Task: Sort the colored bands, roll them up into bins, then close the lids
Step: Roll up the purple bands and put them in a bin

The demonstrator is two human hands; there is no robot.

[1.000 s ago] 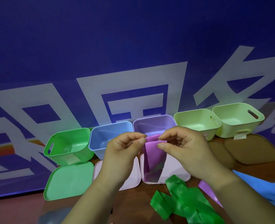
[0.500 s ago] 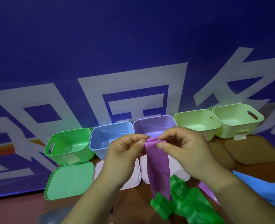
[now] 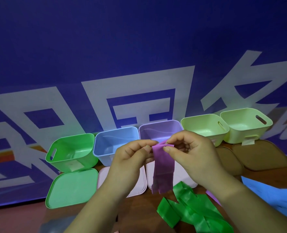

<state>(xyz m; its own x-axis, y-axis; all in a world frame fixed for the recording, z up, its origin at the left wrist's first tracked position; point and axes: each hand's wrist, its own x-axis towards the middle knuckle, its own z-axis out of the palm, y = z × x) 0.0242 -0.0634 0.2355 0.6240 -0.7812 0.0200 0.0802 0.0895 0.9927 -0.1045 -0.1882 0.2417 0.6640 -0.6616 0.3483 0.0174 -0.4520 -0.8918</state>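
Standing far, before a blue banner point(image 3: 139, 47), the bins ran left to right: green bin point(image 3: 68, 158), blue bin point(image 3: 105, 153), purple bin point(image 3: 159, 132), two pale bins point(image 3: 205, 128), lids point(image 3: 72, 187) lying nearer. A green band point(image 3: 195, 214) sprawled near right. The purple band point(image 3: 163, 165) hung mid-scene, its top edge pinched by fingers of left hand point(image 3: 131, 158) and right hand point(image 3: 193, 153). Rolling looked barely begun; next it needed tight winding, then dropping into the purple bin.
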